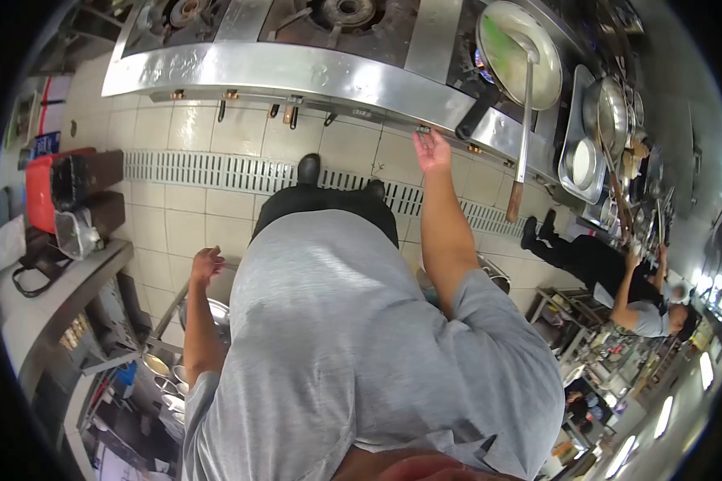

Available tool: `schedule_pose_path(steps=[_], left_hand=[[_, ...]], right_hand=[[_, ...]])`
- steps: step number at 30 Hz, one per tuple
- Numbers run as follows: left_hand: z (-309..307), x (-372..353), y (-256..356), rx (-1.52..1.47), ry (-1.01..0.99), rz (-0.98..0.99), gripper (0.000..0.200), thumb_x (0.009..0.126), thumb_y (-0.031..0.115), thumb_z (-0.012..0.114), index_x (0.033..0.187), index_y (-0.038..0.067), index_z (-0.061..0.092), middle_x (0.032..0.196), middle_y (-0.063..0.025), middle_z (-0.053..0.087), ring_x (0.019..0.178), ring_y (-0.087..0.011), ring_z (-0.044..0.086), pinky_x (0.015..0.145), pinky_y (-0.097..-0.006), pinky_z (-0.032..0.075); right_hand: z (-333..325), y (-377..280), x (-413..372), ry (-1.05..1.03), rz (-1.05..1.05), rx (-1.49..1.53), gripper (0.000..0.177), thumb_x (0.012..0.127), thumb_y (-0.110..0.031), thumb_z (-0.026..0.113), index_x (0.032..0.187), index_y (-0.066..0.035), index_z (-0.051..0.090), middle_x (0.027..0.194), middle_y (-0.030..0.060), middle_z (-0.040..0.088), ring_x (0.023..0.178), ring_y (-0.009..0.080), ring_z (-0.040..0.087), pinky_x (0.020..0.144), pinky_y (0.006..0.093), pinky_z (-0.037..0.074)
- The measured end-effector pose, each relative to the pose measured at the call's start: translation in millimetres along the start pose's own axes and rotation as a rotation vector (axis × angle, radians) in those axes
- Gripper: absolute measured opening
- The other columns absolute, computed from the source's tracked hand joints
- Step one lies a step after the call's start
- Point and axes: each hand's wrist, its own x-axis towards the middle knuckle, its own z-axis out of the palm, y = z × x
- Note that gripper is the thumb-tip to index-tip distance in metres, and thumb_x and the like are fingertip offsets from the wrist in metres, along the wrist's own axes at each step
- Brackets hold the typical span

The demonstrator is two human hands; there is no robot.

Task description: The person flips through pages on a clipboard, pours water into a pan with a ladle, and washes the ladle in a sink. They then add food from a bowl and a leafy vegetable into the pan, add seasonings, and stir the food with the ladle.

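My right hand (431, 150) reaches to the stove's front edge, with its fingertips on a burner knob (423, 128). Just beyond it, a frying pan (547, 80) with a black handle (478, 112) sits over a blue flame (481, 66). Something bright green lies in the pan. A long-handled ladle (528, 112) rests in it, its wooden grip sticking out past the stove edge. My left hand (208, 263) hangs at my side, holding nothing, with its fingers loosely bent and partly apart.
More burners (346, 11) line the steel stove (297, 70). Right of the pan stands a metal tray (578, 186) with bowls. A co-worker (618, 280) stands farther right. A floor drain grate (217, 170) runs underfoot. Red and dark containers (43, 192) are at the left.
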Motion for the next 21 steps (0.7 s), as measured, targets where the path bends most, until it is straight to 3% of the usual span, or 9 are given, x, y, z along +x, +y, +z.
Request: schedule_pose_path(steps=[2, 5, 10, 21], left_hand=[[-7, -6, -23, -0.106, 0.002, -0.049, 0.036, 0.094, 0.037, 0.060, 0.113, 0.006, 0.059, 0.083, -0.0078, 0.066, 0.060, -0.0133, 0.061, 0.046, -0.0268, 0.044], [-9, -20, -48, -0.140, 0.032, -0.132, 0.031, 0.093, 0.033, 0.060, 0.110, 0.007, 0.058, 0.079, -0.0061, 0.063, 0.057, -0.0122, 0.059, 0.041, -0.0244, 0.040], [-8, -20, -91, -0.236, 0.034, -0.166, 0.028, 0.093, 0.033, 0.061, 0.101, 0.007, 0.061, 0.077, -0.0069, 0.065, 0.051, -0.0125, 0.058, 0.038, -0.0250, 0.038], [3, -34, -77, -0.296, 0.034, -0.049, 0.041, 0.096, 0.037, 0.061, 0.115, 0.001, 0.060, 0.084, -0.0092, 0.065, 0.058, -0.0137, 0.060, 0.043, -0.0250, 0.044]], right_hand=[[11, 1, 2, 0.104, 0.035, 0.014, 0.022, 0.094, -0.004, 0.065, 0.114, -0.001, 0.057, 0.113, 0.0143, 0.059, 0.115, 0.0280, 0.056, 0.099, 0.0468, 0.056], [9, 7, 1, -0.022, 0.022, 0.024, 0.019, 0.094, -0.004, 0.065, 0.109, 0.003, 0.058, 0.105, 0.0142, 0.062, 0.109, 0.0292, 0.059, 0.101, 0.0456, 0.055], [7, 25, 3, -0.002, -0.043, 0.056, 0.028, 0.092, -0.012, 0.070, 0.109, 0.007, 0.059, 0.110, 0.0172, 0.061, 0.103, 0.0300, 0.063, 0.097, 0.0400, 0.056], [9, 23, -7, -0.024, 0.045, 0.104, 0.035, 0.089, -0.019, 0.075, 0.106, 0.006, 0.058, 0.110, 0.0162, 0.063, 0.104, 0.0286, 0.065, 0.092, 0.0357, 0.057]])
